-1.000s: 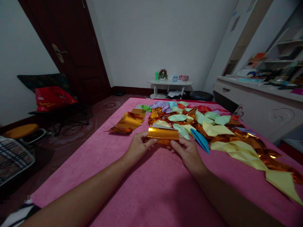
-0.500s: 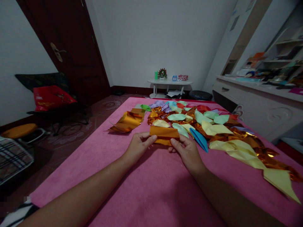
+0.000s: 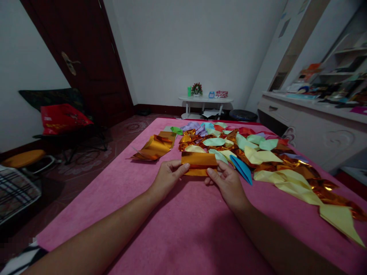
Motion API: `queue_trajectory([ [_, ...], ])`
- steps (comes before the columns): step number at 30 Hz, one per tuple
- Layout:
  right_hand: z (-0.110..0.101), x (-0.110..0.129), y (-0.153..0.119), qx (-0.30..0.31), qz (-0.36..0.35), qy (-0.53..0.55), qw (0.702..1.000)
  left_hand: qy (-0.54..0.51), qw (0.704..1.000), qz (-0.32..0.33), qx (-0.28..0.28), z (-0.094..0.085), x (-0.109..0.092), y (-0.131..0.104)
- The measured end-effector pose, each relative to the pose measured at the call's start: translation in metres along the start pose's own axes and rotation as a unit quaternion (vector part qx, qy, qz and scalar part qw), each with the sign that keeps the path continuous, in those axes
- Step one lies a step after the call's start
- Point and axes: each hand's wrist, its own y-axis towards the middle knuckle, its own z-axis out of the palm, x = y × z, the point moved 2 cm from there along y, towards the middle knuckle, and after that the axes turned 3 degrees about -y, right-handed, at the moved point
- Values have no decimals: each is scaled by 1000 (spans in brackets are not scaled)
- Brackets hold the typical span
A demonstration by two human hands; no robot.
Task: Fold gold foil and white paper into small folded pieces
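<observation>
Between my two hands is a piece of gold foil paper point(image 3: 199, 158) with folds running across it, held level above the pink tablecloth point(image 3: 183, 225). My left hand point(image 3: 170, 173) pinches its left end, thumb on the front. At the right end my right hand point(image 3: 225, 177) grips it the same way, with the fingers behind partly hidden. Just beyond lie folded paper pieces: a pale yellow one point(image 3: 195, 149), a mint green one point(image 3: 218, 156) and a blue one point(image 3: 242, 169) close to my right hand.
A stack of gold foil sheets point(image 3: 156, 147) lies to the left. Many yellow, green and gold folded papers point(image 3: 298, 185) cover the right and far side. Beyond the table stand a small white table point(image 3: 205, 99), a chair with a red bag point(image 3: 64, 119) and a drawer cabinet point(image 3: 321, 126).
The foil paper's lower flap shows slightly more below the crease. Both hands keep their grip and have barely moved.
</observation>
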Motion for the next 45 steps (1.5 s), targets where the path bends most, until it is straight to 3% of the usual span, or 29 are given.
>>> queue_trajectory([
  [9, -1, 1, 1, -2, -19, -19, 1000, -15, 1000, -2, -2, 0, 0, 0],
  [14, -4, -2, 1, -51, -34, 3, 998, -95, 995, -8, 11, 4, 1, 1],
  [17, -7, -3, 1, -73, -33, -1, 997, -126, 992, -14, -9, 3, 1, 2],
  [26, -6, -3, 1, -54, -23, -10, 998, -99, 994, -5, -33, 0, -4, 0],
  [35, -9, -5, 1, -47, -19, -13, 999, -122, 989, -61, -55, 0, 4, 1],
  [45, -5, -1, 1, -56, -6, -12, 998, -232, 969, -49, 66, 6, 2, -1],
])
